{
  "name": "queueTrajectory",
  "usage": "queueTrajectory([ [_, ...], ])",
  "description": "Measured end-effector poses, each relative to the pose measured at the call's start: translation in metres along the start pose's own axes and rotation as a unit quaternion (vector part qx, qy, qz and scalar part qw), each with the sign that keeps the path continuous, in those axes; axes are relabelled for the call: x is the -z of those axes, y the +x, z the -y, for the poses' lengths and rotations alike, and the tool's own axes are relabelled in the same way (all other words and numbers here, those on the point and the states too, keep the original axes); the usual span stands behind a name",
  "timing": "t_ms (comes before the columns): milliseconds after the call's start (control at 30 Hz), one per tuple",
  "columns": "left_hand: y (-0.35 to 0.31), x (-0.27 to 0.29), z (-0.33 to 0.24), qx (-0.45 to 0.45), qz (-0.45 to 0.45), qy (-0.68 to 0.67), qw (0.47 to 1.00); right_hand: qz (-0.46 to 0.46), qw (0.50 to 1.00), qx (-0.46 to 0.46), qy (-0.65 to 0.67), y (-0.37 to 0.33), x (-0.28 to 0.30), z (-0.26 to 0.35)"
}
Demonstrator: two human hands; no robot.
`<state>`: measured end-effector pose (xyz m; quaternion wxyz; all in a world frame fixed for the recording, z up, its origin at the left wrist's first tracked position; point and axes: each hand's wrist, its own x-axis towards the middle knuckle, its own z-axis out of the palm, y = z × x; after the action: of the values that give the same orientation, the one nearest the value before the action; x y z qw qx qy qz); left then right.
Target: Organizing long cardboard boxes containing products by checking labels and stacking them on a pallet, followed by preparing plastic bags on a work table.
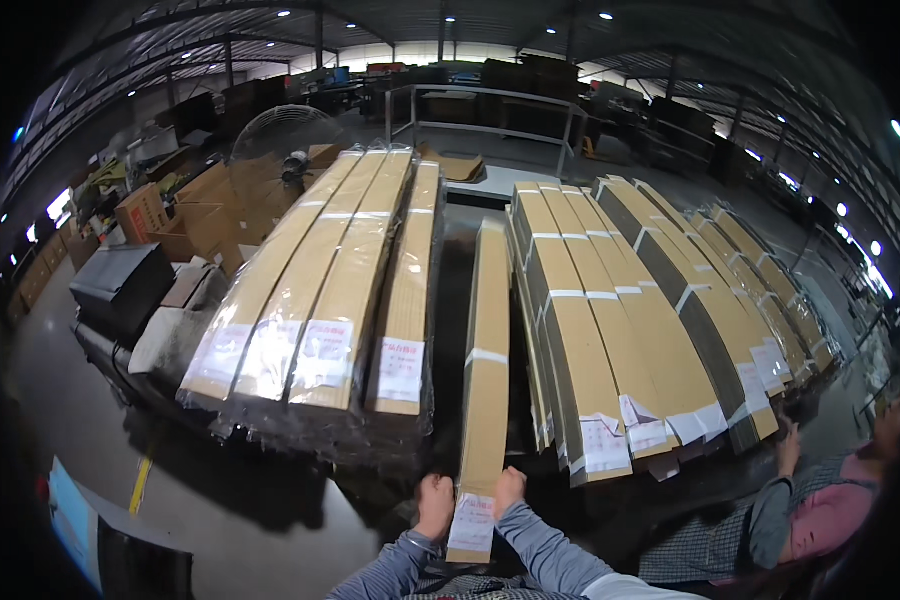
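A long, narrow tan bundle points away from me, with a white strap across it and a white printed label on its near end. My left hand is closed at its left edge, just beside the label. On the opposite edge, my right hand is curled against the side, with the fingers partly hidden. To the left lie several similar bundles under clear plastic wrap, labelled at their near ends. Strapped bundles with dark sides are stacked close on the right.
Another person sits or stands at the lower right, a hand near the right-hand stacks. Further off are a metal rail frame, a large fan and cardboard boxes. A dark box stands left of the wrapped stack.
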<state>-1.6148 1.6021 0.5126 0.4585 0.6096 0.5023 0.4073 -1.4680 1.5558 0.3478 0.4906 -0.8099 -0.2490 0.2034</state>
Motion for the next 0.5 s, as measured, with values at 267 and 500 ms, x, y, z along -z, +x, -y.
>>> queueTrajectory([
  [267,-0.072,0.062,0.085,-0.035,0.109,0.259,0.959,0.037,0.997,-0.063,0.009,-0.106,0.054,0.074],
  [500,-0.121,0.109,0.016,-0.055,0.106,0.093,0.989,0.118,0.983,0.066,0.123,-0.147,0.087,0.08],
])
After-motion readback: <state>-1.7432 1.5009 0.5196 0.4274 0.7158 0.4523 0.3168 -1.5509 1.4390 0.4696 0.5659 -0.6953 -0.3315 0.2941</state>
